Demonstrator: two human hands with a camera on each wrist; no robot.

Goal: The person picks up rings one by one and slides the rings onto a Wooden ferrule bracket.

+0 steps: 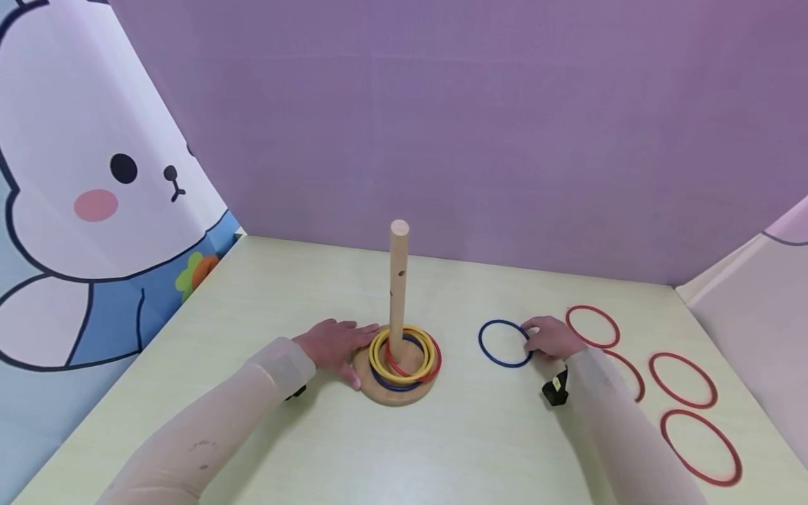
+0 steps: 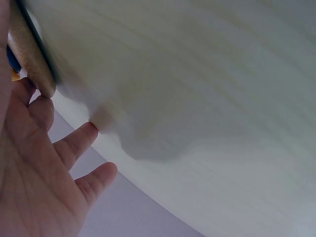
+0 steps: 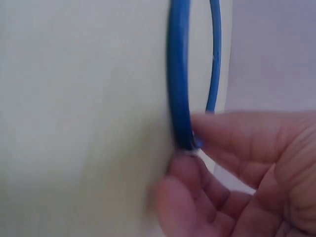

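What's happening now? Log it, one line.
left grip: touches wooden base | right grip: pinches blue ring | peg: upright, rings around it

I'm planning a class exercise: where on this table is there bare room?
Bare tabletop lies between the wooden base and the blue ring in the right hand, in front between the forearms, and behind the peg up to the purple cloth. Crowded: the right side, with red rings by the right forearm; the base, with stacked rings and the left hand.

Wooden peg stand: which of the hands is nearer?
Left. The left hand touches the left edge of the wooden peg stand; the right hand is well apart, to the stand's right, pinching a blue ring.
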